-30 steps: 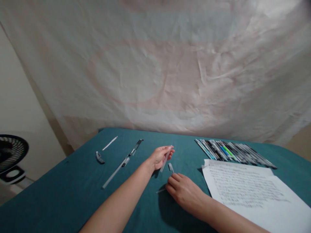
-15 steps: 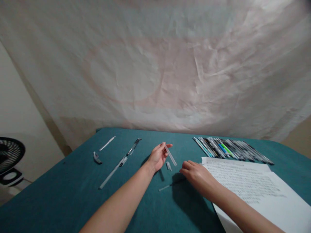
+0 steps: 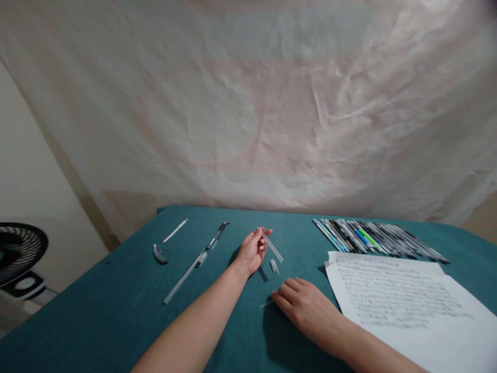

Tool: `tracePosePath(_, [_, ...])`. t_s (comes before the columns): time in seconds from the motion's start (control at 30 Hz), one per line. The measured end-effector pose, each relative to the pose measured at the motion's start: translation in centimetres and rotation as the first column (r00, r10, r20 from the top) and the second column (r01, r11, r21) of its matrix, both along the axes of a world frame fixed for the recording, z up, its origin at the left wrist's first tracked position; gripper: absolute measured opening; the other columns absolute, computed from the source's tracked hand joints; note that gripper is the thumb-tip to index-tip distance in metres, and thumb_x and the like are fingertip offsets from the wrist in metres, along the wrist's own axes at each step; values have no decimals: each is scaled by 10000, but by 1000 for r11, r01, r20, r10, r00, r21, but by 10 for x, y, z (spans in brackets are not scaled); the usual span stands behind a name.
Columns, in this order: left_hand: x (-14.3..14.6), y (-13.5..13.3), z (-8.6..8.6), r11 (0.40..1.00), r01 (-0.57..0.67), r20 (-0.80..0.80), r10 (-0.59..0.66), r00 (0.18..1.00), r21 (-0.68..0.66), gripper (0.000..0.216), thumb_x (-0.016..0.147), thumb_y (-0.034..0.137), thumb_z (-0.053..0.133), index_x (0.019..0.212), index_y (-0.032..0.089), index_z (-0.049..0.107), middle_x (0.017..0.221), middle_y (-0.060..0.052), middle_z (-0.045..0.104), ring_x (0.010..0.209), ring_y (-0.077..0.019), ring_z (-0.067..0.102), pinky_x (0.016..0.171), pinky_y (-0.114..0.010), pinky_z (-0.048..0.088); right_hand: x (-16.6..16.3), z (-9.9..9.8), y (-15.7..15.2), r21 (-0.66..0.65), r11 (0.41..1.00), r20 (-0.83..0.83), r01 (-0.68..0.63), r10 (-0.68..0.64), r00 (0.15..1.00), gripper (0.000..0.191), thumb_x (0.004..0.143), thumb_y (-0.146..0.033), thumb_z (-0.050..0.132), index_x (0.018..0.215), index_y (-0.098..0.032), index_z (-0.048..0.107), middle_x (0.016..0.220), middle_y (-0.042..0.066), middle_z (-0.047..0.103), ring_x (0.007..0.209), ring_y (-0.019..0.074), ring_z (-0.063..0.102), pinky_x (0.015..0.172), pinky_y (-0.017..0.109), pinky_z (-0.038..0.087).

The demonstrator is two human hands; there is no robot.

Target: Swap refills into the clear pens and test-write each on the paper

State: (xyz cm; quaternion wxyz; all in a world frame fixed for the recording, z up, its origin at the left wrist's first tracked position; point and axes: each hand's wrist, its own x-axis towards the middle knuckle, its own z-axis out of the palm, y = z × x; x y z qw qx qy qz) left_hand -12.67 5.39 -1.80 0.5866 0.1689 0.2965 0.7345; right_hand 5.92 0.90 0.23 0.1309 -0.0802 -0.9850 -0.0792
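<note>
Now, left hand (image 3: 252, 252): pinching a clear pen barrel (image 3: 272, 247) between thumb and fingertips, lifting it just above the teal tablecloth (image 3: 116, 311).
Clear pen barrel: slanting down to the right, its lower end hanging near a small clear cap piece (image 3: 274, 266).
Right hand (image 3: 306, 306): lying palm-down, gripping nothing, fingers loosely extended, fingertips touching a thin refill (image 3: 265, 304).
Left of the hands: a long pen (image 3: 194, 264), a dark clip (image 3: 159, 254) and a white stick (image 3: 175, 229) are lying apart.
Right side: a row of pens (image 3: 373, 239) is sitting just beyond the handwritten sheets (image 3: 396, 298).
</note>
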Motion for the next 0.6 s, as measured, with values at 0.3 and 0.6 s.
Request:
tracePosePath(0.3, [-5,5,-3,1000,-7,125,9,992,-19,120,811,170,557,725,88,540,731,-53,593,461,-3,453,365,-80,354,15,22,9,-425,893,-531,-150,-112,840,177,824,-93,444,954,-198,504,853,41,536,737,128,548,641,242,441])
tracePosePath(0.6, [-2,2,4,996,26,218,-6,976,-86,167,848,168,497,753,53,573,603,-11,517,447,-7,474,373,-71,389,24,17,44,-526,830,-788,-189,-392,475,139,796,-120,536,906,-203,519,879,50,522,764,155,580,671,329,489])
